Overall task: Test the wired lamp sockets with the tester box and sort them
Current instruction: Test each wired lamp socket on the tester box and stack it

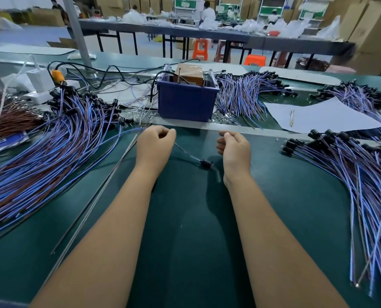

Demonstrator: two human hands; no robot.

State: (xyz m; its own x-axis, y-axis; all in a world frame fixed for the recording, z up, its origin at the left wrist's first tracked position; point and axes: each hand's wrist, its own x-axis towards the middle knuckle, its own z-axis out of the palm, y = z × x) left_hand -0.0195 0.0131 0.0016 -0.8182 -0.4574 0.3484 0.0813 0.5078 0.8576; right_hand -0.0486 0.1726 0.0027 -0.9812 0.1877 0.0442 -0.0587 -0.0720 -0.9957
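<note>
Just green mat (185, 241) — flanking wire piles (40, 156)

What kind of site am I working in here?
Most likely a factory assembly floor: heaps of wired lamp sockets on a green workbench, a blue tester box, and workers at long tables among cardboard cartons behind.

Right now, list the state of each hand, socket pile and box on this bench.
left hand: pinching a wire, socket dangling blurred
right hand: fingers curled, grip unclear
blue box: upright, open-topped
left pile: heaped on bench
right pile: fanned out flat
pen: lying on paper
</note>
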